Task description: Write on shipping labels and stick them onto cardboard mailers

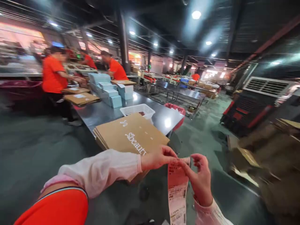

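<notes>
A long strip of printed labels (177, 193) hangs down between my hands, its lower end running out of the picture. My left hand (160, 157) pinches the strip's top edge from the left. From the right, my right hand (199, 175) pinches the same top edge, its thumb and fingertips close to those of the left. Behind my left forearm lies a stack of flat brown cardboard boxes (133, 131) with white lettering, at the near end of the metal table.
On the metal table (159, 109) stand a white plastic basket (138, 110), light-blue boxes (110, 93) and more flat cardboard (82, 98). A red bin (175, 114) is by its right corner. Co-workers in orange shirts (53, 75) stand at left. Cardboard (246, 159) lies on the right.
</notes>
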A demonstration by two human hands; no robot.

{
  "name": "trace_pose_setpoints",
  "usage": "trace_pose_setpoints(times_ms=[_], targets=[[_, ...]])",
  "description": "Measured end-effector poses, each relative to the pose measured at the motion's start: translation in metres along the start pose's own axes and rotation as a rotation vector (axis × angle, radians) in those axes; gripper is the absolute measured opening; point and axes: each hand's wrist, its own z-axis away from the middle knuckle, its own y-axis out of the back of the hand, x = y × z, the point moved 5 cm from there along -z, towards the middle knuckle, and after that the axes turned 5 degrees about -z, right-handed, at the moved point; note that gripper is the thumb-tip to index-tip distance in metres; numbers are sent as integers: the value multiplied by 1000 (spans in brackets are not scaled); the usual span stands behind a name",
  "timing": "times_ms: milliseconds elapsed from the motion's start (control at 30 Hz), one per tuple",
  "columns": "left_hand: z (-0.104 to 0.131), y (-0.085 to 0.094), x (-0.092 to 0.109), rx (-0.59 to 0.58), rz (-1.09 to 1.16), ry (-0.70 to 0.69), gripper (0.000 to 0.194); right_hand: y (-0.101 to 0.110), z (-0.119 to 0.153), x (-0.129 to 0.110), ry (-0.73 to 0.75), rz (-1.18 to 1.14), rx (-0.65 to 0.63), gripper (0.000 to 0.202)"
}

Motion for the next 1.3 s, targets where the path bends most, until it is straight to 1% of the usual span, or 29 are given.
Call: trace_pose_setpoints(times_ms=[33,67,133,167,233,267,300,367,433,467,500,533,567,600,667,733,800,867,900,967,1000,1033,1067,1100,1133,1167,1200,1233,1300], targets=[[1,2,-9,76,60,25,42,-4,-10,-2,66,51,-69,46],[3,2,-17,140,131,44,43,-10,-18,-2,107,77,-202,43],[5,1,-31,259,312,58,45,-27,-30,-1,137,77,-526,27],[7,-2,-38,315,404,46,46,-33,-36,0,147,68,-620,22],[7,-7,-53,444,532,-20,45,-44,-50,4,180,35,-665,22],[7,-9,-61,529,547,-58,44,-52,-56,8,196,14,-686,23],[7,-10,-71,642,533,-90,43,-61,-62,11,209,-1,-730,23],[7,-10,-91,920,475,-112,46,-82,-72,20,242,-17,-864,24],[5,-11,-109,1177,468,-110,51,-104,-82,27,305,-14,-1000,24],[3,-12,-115,1284,482,-117,53,-114,-87,31,344,-25,-1065,24],[1,-13,-121,1360,507,-130,54,-126,-93,34,381,-49,-1127,24],[-3,-14,-125,1406,537,-142,55,-138,-100,38,413,-83,-1178,24],[-8,-15,-129,1425,564,-152,55,-152,-107,42,438,-123,-1213,25],[-14,-17,-132,1417,586,-158,54,-168,-116,47,457,-167,-1228,25],[-25,-20,-140,1358,649,-169,52,-209,-133,56,480,-211,-1222,26],[-33,-22,-150,1330,695,-199,50,-259,-145,65,495,-173,-1211,26],[-37,-24,-160,1332,739,-246,53,-307,-150,71,494,-90,-1207,26],[-39,-27,-170,1342,754,-281,55,-344,-150,72,503,-20,-1210,28],[-39,-31,-175,1345,754,-295,56,-355,-149,72,512,6,-1208,31],[-39,-44,-184,1355,735,-289,57,-366,-150,72,522,68,-1165,44],[-39,-53,-189,1361,716,-249,56,-366,-152,71,551,114,-1116,55],[-38,-63,-193,1363,687,-190,55,-365,-152,69,624,166,-1080,66],[-35,-74,-196,1363,645,-122,54,-364,-148,66,757,212,-1088,73],[-32,-84,-196,1363,594,-56,52,-362,-140,62,936,253,-1144,74],[-26,-93,-194,1364,542,1,51,-360,-129,60,1120,297,-1239,71],[-19,-100,-188,1365,494,39,50,-358,-118,61,1254,348,-1335,66],[-11,-103,-178,1370,448,63,49,-355,-110,63,1295,409,-1401,63],[-2,-104,-167,1380,410,77,49,-351,-106,66,1264,479,-1410,63],[18,-95,-139,1427,352,75,49,-333,-100,71,1174,542,-1338,68]])
